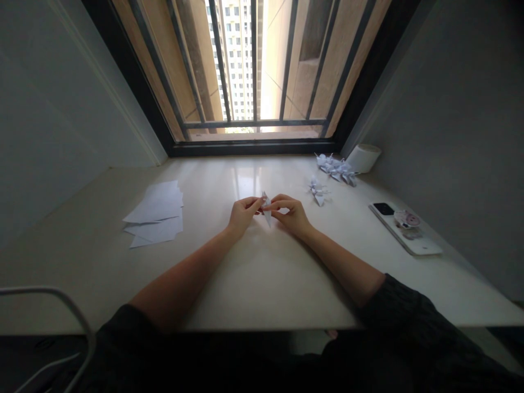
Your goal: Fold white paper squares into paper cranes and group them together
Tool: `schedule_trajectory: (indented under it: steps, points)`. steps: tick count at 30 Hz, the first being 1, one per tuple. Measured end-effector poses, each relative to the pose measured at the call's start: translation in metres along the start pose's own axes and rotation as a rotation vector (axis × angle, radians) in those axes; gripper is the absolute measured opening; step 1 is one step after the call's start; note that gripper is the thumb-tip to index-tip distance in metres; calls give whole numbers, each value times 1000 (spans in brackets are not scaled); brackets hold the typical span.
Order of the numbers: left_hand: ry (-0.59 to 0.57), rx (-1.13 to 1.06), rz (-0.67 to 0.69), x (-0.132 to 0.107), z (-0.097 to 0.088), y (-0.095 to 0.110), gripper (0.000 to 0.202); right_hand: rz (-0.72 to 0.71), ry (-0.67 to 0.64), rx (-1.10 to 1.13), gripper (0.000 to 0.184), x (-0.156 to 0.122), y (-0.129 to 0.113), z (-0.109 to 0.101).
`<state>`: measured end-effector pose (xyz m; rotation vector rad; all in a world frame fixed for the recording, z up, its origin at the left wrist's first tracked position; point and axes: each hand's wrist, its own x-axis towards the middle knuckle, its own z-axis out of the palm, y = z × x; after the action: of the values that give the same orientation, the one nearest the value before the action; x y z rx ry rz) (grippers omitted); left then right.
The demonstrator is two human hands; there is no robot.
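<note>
Between my two hands, over the middle of the white sill, is a small piece of folded white paper (267, 216), narrow and pointed at its lower end. My left hand (244, 214) pinches it from the left with thumb and fingertips. From the right, the fingers of my right hand (291, 213) close on the same paper. Fingertips hide part of its folds. Several folded paper cranes (317, 192) lie to the right of my right hand, and a larger heap of cranes (336, 167) sits farther back.
Loose white paper sheets (155, 210) overlap on the left of the sill (262, 284). A white cylinder (363, 159) stands at the back right. Nearer on the right lies a phone (405, 229) with a round grip. A barred window (254, 144) closes the far side; a cable (61, 295) curves at lower left.
</note>
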<state>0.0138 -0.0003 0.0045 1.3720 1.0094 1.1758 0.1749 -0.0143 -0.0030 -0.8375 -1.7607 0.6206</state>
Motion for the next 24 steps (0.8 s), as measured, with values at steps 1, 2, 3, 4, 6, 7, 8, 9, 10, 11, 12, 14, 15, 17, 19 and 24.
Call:
schedule_trajectory:
  steps: [1, 2, 3, 4, 6, 7, 8, 9, 10, 11, 12, 14, 15, 17, 19, 24]
  points:
    - [-3, 0, 2, 0, 0, 0, 34, 4, 0, 9, 17, 0, 0, 0]
    - [-3, 1, 3, 0, 0, 0, 34, 9, 0, 17, 17, 0, 1, 0]
    - [-5, 3, 2, 0, 0, 0, 34, 14, 2, 25, 17, 0, 1, 0]
    - [-6, 5, 0, -1, 0, 1, 34, 17, 5, 32, 16, 0, 2, 0]
    - [-9, 6, -2, -1, 0, 1, 34, 23, 8, 44, 15, 0, 3, 1]
    - [-10, 5, -2, -1, 0, 1, 34, 27, 8, 48, 15, 0, 4, 1]
    - [-9, 2, -2, -1, 0, 1, 34, 31, 11, 52, 14, 0, 4, 1]
    - [-9, 0, 0, -1, 0, 1, 33, 35, 13, 55, 14, 1, 4, 1]
    - [-7, -1, 2, -1, 0, 1, 33, 41, 11, 58, 13, 1, 4, 1]
    - [-5, 0, 3, -1, 0, 1, 33, 45, 6, 60, 13, 1, 4, 1]
    - [-3, 3, 3, -1, 0, 1, 33, 47, -2, 62, 13, 1, 3, 1]
    - [0, 10, 3, -1, 0, 0, 34, 43, -23, 63, 15, 1, 2, 0]
    - [1, 12, 3, 0, 0, 0, 34, 40, -32, 60, 15, 1, 1, 0]
    - [2, 11, 3, 0, -1, 0, 34, 30, -37, 48, 16, 1, 0, 0]
    - [7, 12, 3, 0, -1, 0, 35, 24, -40, 36, 17, 1, -1, 0]
    - [7, 16, -2, -1, 0, 0, 36, 36, -48, 47, 14, 2, 0, 0]
